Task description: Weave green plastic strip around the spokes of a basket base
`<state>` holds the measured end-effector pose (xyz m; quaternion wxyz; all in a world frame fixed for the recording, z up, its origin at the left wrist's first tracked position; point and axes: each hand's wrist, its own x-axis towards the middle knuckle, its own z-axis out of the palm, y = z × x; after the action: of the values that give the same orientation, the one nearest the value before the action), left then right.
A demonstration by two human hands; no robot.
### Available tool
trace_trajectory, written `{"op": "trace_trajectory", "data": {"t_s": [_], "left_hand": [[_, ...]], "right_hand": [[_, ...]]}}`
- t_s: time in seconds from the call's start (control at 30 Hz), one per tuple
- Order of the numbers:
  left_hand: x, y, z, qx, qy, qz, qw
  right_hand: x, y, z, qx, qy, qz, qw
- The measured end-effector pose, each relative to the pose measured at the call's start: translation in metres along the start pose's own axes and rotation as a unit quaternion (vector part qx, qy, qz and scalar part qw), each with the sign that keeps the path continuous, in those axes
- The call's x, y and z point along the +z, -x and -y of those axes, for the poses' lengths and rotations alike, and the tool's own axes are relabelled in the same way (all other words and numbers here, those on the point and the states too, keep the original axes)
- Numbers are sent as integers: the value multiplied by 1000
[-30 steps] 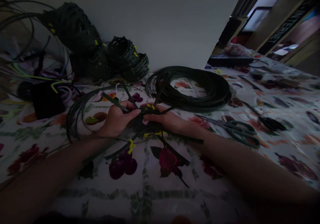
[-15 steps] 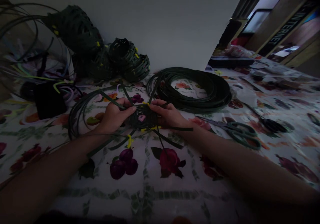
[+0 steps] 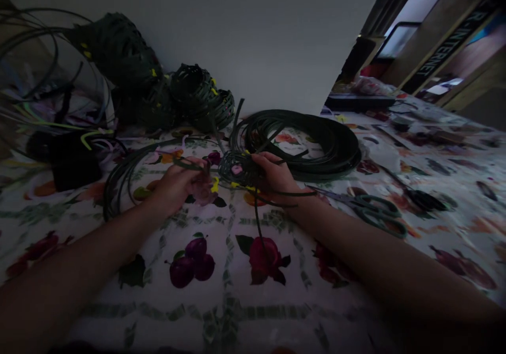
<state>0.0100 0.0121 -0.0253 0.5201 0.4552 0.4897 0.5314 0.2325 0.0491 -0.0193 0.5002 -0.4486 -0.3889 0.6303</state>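
A small round piece woven from dark green strips (image 3: 226, 170), pink at its centre, is tilted up above the tablecloth, with loose strip ends sticking out around it. My right hand (image 3: 274, 174) grips its right edge, thumb on top and the other fingers partly hidden behind. Yellow ties (image 3: 234, 185) show on the rim. To the left, my left hand (image 3: 177, 185) is closed, its fingertips smeared by motion, with a dark green strip (image 3: 185, 165) at them. Another yellow tie (image 3: 215, 184) hangs just beside those fingertips.
A large coil of dark strip (image 3: 340, 153) lies behind my right hand, with scissors (image 3: 375, 211) to its front right. Finished woven baskets (image 3: 193, 87) stand against the white wall. A black object (image 3: 75, 161) and a tangle of coloured strips sit at the left.
My left hand has left the woven piece's edge and moved left and slightly down. The piece, in my right hand, has shifted right and tilted up.
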Motion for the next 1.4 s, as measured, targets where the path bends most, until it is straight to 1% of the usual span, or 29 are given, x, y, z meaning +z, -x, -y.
{"op": "trace_trajectory", "data": {"t_s": [0.13, 0.3, 0.43, 0.53, 0.63, 0.73, 0.83, 0.97, 1.03, 1.1, 1.23, 1.33, 1.4], "left_hand": [[2, 4, 0, -34, -4, 33, 999], [8, 8, 0, -72, 9, 81, 994], [7, 9, 2, -87, -19, 95, 991], [9, 13, 1, -93, -53, 99, 989], [13, 15, 1, -84, -40, 91, 991], [14, 15, 3, -89, -21, 60, 994], [13, 14, 4, -91, -6, 43, 995], [14, 12, 2, -105, 12, 24, 994], [15, 12, 2, -96, 24, 26, 995], [15, 11, 3, -80, 30, 40, 996], [14, 12, 3, -60, 20, 51, 997], [16, 14, -1, -39, 22, 41, 998], [17, 16, -4, -26, 36, 34, 998]], "right_hand": [[-1, -5, -2, -27, -9, -26, 999], [1, -7, -7, -67, -25, -10, 997], [0, -9, -9, -70, -11, -17, 997], [1, -7, -8, -74, -17, -9, 997], [4, -1, -8, -95, -35, 16, 995], [8, 5, -8, -111, -41, 40, 992], [9, 7, -10, -110, -43, 58, 991], [8, 5, -11, -105, -50, 67, 991], [8, 5, -11, -105, -57, 71, 990], [9, 5, -11, -108, -60, 77, 989], [10, 10, -9, -119, -44, 96, 987], [10, 16, -11, -137, -11, 117, 984], [10, 20, -11, -160, 32, 126, 979]]}}
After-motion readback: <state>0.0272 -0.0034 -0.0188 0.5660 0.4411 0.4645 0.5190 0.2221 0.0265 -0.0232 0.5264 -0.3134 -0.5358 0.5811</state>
